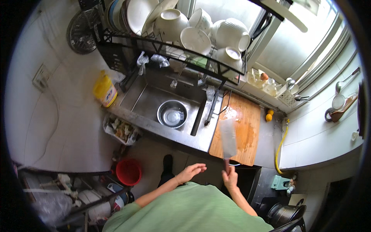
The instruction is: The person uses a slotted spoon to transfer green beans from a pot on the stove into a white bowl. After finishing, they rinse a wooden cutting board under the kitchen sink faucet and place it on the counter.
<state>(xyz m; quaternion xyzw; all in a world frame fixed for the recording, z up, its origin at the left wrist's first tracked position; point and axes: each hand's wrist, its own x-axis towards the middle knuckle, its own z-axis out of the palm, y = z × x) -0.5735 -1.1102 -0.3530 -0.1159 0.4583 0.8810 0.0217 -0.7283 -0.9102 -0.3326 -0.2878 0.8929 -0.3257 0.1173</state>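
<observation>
My right hand grips the dark handle of a Chinese cleaver. Its broad blade points away from me, above the near part of a wooden cutting board. Wet patches shine on the board. My left hand hangs in the air in front of my body, left of the cleaver, holding nothing, with its fingers slightly spread. Beyond it, a round metal basin sits in the stainless steel sink and seems to hold water.
A black dish rack with bowls and plates spans the sink. Left stand a yellow jug, a bin of food scraps and a red bucket. Two orange fruits and a yellow hose lie right; a pot stands lower right.
</observation>
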